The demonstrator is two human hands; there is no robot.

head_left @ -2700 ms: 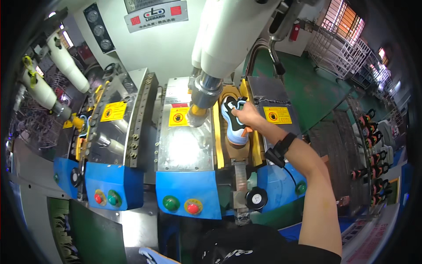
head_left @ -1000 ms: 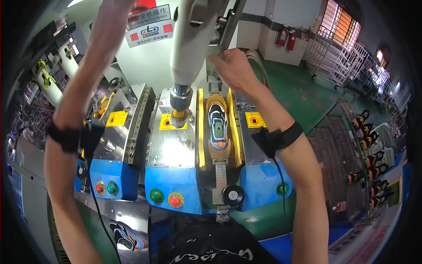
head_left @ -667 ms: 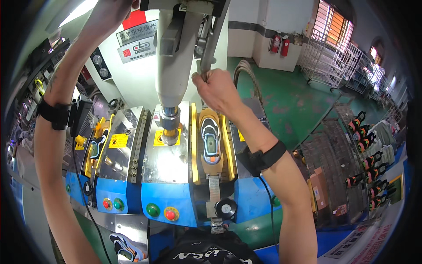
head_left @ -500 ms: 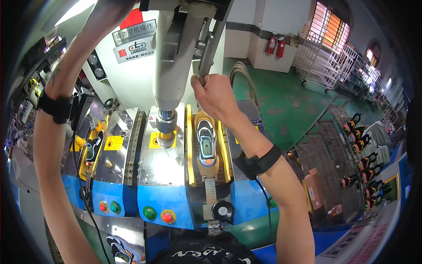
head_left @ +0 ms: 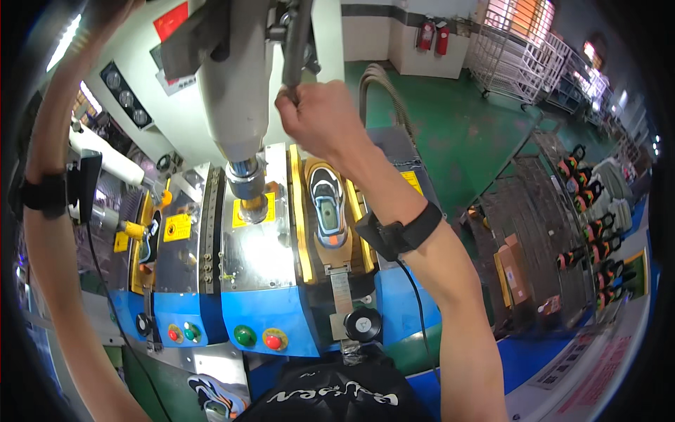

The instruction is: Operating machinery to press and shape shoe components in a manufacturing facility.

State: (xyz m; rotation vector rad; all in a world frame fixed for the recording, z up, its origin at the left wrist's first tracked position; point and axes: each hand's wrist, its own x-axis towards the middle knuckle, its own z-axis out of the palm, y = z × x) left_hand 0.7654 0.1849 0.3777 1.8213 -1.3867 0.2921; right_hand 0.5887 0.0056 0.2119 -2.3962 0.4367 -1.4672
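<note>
My right hand (head_left: pixel 320 116) is closed round a grey metal lever (head_left: pixel 295 49) on the side of a thick white press arm (head_left: pixel 235 91). This arm slants down to a metal and brass-coloured tip (head_left: pixel 253 205) above the steel top plate. Just below and right of my hand, a multicoloured sneaker (head_left: pixel 328 200) lies in a slot between yellow pads (head_left: pixel 300 211). My left forearm (head_left: pixel 53 267), with a black strap, reaches up the left side; its hand is cut off by the top edge.
Red and green buttons (head_left: pixel 244 335) sit on the blue machine front. Farther left, a second station holds a shoe (head_left: pixel 149 243). Another sneaker (head_left: pixel 214 395) lies low in front. On the right stand a dark rack (head_left: pixel 541 232) and several shoes (head_left: pixel 601 228); fire extinguishers (head_left: pixel 441 40) hang behind.
The whole view has shifted somewhat. The press arm with its lever, and my right hand on it, now appear farther left and slightly higher. My left hand is out of the picture in both frames.
</note>
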